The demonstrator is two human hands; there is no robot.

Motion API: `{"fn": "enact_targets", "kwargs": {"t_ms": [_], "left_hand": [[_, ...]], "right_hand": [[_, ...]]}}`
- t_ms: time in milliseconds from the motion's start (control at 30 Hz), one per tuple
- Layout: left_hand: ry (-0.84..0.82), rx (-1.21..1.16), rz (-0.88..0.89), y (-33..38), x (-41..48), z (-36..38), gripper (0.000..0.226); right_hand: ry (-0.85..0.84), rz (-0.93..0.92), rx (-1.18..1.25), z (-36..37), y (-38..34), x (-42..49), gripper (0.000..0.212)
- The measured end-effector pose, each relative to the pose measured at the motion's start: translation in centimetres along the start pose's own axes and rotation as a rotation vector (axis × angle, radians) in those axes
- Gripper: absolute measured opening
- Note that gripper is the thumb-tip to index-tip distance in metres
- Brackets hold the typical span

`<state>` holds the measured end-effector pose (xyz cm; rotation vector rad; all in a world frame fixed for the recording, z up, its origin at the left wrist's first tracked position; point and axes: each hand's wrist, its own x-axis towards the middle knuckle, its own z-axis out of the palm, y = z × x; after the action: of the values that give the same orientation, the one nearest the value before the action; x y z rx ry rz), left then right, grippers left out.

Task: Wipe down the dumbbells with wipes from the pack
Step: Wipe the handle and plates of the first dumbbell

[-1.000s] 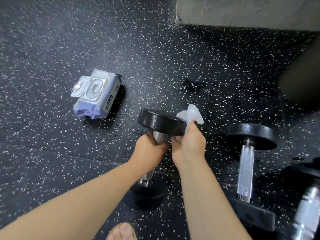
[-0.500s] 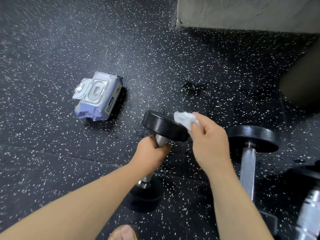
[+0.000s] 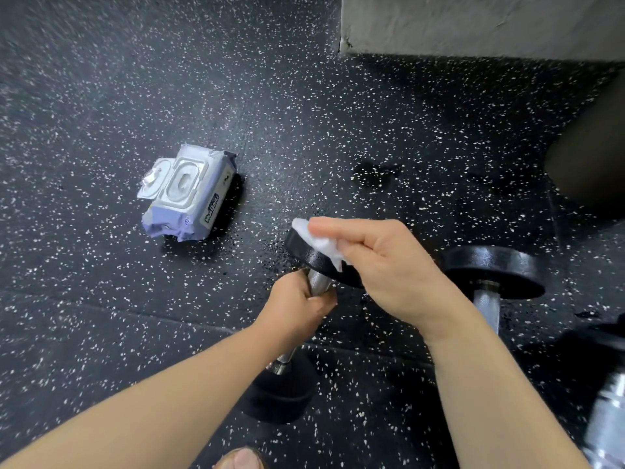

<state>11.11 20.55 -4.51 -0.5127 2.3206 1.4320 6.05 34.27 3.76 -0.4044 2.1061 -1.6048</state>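
Note:
A black dumbbell [image 3: 306,257] with a steel handle stands tilted on the speckled floor, its lower head resting near my foot. My left hand [image 3: 297,304] grips the handle just below the upper head. My right hand [image 3: 378,262] holds a white wipe [image 3: 319,243] and presses it onto the top of the upper head, covering much of it. The purple wipes pack [image 3: 187,192] lies on the floor to the left with its lid flipped open.
A second black dumbbell [image 3: 493,270] lies to the right, and the steel handle of a third [image 3: 605,418] shows at the right edge. A grey concrete block [image 3: 473,25] stands at the back right. A dark rounded object [image 3: 588,157] sits at the far right. My toe [image 3: 241,460] shows at the bottom.
My right hand moved with the wipe from the right rim of the upper head up over its top face, toward the left. My left hand kept its grip on the handle.

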Motion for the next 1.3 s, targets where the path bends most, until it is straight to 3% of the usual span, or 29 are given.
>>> {"fn": "enact_targets", "kwargs": {"t_ms": [133,233,400,533,600,667,767,833,1100,1300], "left_hand": [[0.016,0.015,0.000,0.1,-0.1,-0.3,0.019],[0.019,-0.006,0.001,-0.2,-0.3,-0.2,0.027],[0.012,-0.004,0.016,-0.1,-0.4,0.3,0.032],[-0.013,0.001,0.017,0.0,-0.4,0.7,0.027],[-0.012,0.017,0.023,0.0,-0.5,0.7,0.030],[-0.021,0.004,0.019,0.0,-0.4,0.6,0.027],[-0.029,-0.023,0.011,0.0,-0.4,0.4,0.027],[-0.031,-0.019,0.015,0.1,-0.5,0.4,0.031],[-0.063,-0.012,-0.008,0.6,-0.6,1.3,0.026],[-0.079,0.035,0.051,0.5,-0.9,1.2,0.039]], "right_hand": [[-0.101,0.091,-0.044,-0.5,-0.4,3.1,0.037],[-0.155,0.152,-0.015,-0.8,0.5,4.8,0.026],[-0.157,0.228,-0.237,-2.1,3.5,5.5,0.018],[0.033,0.267,-0.098,-2.1,3.0,5.1,0.033],[0.098,0.267,-0.018,-2.2,2.8,4.5,0.025],[0.054,0.277,-0.007,-2.2,2.4,3.5,0.017],[-0.003,0.241,0.080,-2.0,2.5,2.6,0.012],[0.044,0.228,0.103,-2.2,3.0,2.4,0.011],[0.252,0.212,-0.114,-2.9,3.2,-0.9,0.012],[0.175,-0.010,-0.027,-1.4,0.6,-0.4,0.010]]}}
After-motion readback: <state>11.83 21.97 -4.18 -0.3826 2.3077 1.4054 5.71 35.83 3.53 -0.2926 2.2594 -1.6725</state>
